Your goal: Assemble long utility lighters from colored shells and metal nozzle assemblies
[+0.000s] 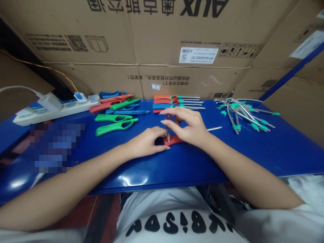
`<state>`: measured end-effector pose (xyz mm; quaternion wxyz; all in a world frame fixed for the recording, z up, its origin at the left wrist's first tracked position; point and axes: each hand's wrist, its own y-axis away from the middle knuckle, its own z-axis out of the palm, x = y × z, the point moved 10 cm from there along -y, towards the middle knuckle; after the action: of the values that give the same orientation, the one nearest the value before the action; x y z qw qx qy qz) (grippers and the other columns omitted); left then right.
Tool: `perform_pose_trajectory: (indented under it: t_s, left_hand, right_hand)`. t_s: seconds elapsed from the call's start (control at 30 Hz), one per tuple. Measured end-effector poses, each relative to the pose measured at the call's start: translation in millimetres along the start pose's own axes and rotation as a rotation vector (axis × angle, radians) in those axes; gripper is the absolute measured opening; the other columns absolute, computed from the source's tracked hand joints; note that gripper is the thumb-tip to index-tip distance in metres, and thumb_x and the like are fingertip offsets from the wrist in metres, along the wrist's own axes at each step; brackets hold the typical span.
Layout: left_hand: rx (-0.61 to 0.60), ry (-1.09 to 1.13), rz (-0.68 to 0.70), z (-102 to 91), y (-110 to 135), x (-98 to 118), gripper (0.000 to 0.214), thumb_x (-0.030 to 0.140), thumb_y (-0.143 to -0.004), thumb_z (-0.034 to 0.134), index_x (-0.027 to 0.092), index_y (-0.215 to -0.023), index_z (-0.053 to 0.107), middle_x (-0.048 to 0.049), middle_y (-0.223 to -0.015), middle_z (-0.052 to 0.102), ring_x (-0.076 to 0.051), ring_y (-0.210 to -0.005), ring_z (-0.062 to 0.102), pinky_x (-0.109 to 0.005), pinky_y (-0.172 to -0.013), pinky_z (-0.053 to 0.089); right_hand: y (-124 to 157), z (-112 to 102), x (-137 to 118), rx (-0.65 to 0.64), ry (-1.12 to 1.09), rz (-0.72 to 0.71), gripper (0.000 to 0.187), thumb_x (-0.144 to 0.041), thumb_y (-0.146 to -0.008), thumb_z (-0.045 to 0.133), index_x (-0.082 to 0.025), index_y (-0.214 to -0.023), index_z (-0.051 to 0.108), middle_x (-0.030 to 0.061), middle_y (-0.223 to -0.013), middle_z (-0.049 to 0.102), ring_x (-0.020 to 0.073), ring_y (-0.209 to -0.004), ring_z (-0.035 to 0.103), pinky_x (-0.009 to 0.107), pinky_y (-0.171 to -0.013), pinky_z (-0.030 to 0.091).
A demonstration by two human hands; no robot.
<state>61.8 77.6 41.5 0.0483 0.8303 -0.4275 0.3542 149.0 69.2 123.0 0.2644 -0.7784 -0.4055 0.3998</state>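
Note:
A red lighter body [173, 139] with a metal tube [214, 128] sticking out to the right lies on the blue table [177, 165]. My left hand [146, 141] is closed on its left end and holds it down. My right hand [187, 126] pinches a small thin tool [168, 126] upright over the red body. Loose green, red and blue plastic shells [116, 111] lie at the back left. A row of assembled lighters [174, 102] sits at the back centre.
A heap of metal tubes with teal fittings [243, 113] lies at the back right. A white power strip [50, 108] with plugs sits at the far left. Cardboard boxes [162, 44] wall the back and right. A blurred patch covers the left of the table.

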Motion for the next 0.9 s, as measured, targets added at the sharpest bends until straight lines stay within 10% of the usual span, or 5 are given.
perform_pose_trajectory:
  t_s: [0.2, 0.53, 0.73, 0.9]
  left_hand:
    - [0.013, -0.003, -0.008, -1.5, 0, 0, 0.016, 0.031, -0.088, 0.074, 0.019, -0.094, 0.065, -0.003, -0.096, 0.072, -0.02, -0.093, 0.067, -0.034, -0.09, 0.052]
    - [0.008, -0.018, -0.006, -0.4, -1, -1, 0.017, 0.032, -0.089, 0.074, 0.019, -0.094, 0.064, -0.0035, -0.097, 0.071, -0.021, -0.093, 0.067, -0.033, -0.087, 0.052]
    - [0.004, 0.001, 0.003, -0.1, 0, -1, 0.016, 0.03, -0.088, 0.074, 0.019, -0.094, 0.064, -0.0035, -0.099, 0.071, -0.02, -0.094, 0.067, -0.032, -0.088, 0.051]
    - [-0.003, -0.003, 0.001, -0.3, 0, 0, 0.016, 0.029, -0.088, 0.074, 0.019, -0.095, 0.065, -0.0033, -0.098, 0.071, -0.021, -0.093, 0.067, -0.033, -0.087, 0.051]
  right_hand:
    - [-1, 3, -4, -0.052, 0.132, -0.029, 0.029, -0.031, -0.105, 0.045, -0.02, -0.12, 0.067, 0.009, -0.11, 0.075, 0.0189, -0.095, 0.073, 0.031, -0.085, 0.058]
    - [1, 8, -3, -0.109, 0.141, -0.039, 0.03, -0.031, -0.104, 0.047, -0.022, -0.125, 0.066, 0.0087, -0.123, 0.074, 0.02, -0.102, 0.073, 0.033, -0.088, 0.059]
    - [1, 9, 6, -0.113, -0.082, 0.06, 0.029, -0.031, -0.103, 0.051, -0.022, -0.126, 0.066, 0.0054, -0.115, 0.075, 0.0105, -0.066, 0.069, 0.026, -0.071, 0.059]
    - [1, 2, -2, -0.057, 0.102, -0.047, 0.03, -0.035, -0.102, 0.054, -0.022, -0.125, 0.069, 0.0077, -0.115, 0.077, 0.0191, -0.094, 0.074, 0.032, -0.089, 0.059]
